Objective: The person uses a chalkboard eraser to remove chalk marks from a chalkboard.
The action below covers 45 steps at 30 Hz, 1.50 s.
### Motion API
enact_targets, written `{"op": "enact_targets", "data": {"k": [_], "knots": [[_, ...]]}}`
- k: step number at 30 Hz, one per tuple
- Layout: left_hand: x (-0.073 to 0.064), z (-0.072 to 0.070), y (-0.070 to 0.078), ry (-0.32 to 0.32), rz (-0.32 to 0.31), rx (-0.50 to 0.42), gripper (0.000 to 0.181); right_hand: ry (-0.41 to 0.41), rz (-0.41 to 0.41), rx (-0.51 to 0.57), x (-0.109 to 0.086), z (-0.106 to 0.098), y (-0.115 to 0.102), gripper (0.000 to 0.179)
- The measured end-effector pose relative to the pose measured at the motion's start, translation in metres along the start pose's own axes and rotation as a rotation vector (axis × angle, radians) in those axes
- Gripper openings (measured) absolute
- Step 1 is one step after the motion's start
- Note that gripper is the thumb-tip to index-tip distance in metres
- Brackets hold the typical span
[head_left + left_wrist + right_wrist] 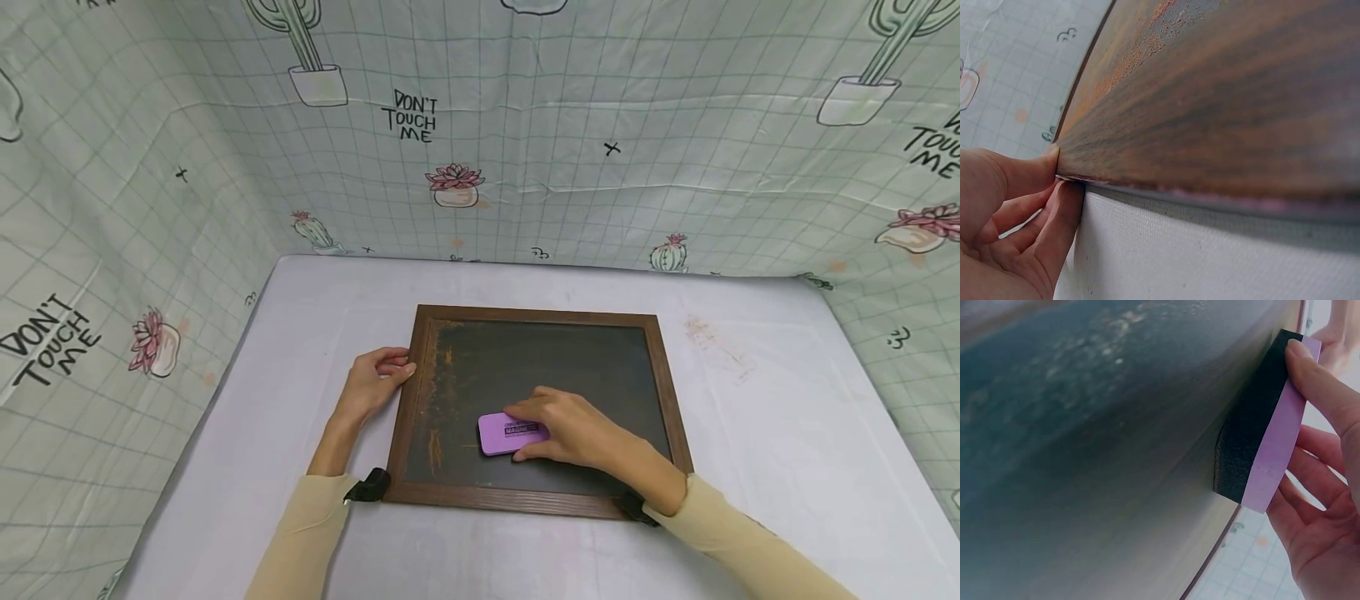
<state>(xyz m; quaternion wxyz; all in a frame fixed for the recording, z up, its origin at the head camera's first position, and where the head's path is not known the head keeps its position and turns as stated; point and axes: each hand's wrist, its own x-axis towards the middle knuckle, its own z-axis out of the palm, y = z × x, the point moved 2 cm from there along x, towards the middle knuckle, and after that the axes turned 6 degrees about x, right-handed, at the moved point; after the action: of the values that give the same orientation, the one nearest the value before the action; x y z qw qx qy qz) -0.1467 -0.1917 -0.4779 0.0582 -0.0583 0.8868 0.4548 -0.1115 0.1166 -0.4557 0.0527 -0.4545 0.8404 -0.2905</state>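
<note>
A small chalkboard [555,354] in a brown wooden frame [517,498] lies flat on the table, with orange-brown smears along its left side. My right hand [573,429] grips a purple magnetic eraser [495,435] by its right end, thumb on one side and fingers on the other. In the right wrist view, the black felt side of the eraser [1250,419] faces the board surface and seems to rest on it. At the left edge of the frame, my left hand [367,387] pinches the wood; the left wrist view shows the thumb above and fingertips lower down.
A white cloth covers the table [787,467], with a faint brownish stain [716,342] right of the board. Fabric printed with a grid and cacti [540,142] hangs behind and at both sides. Black straps [369,485] sit at the wrists.
</note>
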Motion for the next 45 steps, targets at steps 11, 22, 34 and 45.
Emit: {"op": "enact_targets", "data": {"k": [11,22,34,45], "knots": [[0.002,0.001,-0.002,0.005,-0.010,-0.001,0.039,-0.031,-0.017,-0.004,0.015,0.006,-0.007,0.057],[0.001,0.003,-0.004,0.028,0.004,-0.002,0.036,-0.060,-0.056,-0.006,0.033,0.017,-0.017,0.057],[0.004,-0.001,-0.003,-0.002,0.001,0.020,0.038,-0.106,-0.050,-0.029,0.038,0.016,-0.021,0.058],[0.004,-0.001,-0.004,-0.010,-0.004,0.014,0.039,-0.091,-0.021,-0.023,0.025,0.009,-0.015,0.059]]}}
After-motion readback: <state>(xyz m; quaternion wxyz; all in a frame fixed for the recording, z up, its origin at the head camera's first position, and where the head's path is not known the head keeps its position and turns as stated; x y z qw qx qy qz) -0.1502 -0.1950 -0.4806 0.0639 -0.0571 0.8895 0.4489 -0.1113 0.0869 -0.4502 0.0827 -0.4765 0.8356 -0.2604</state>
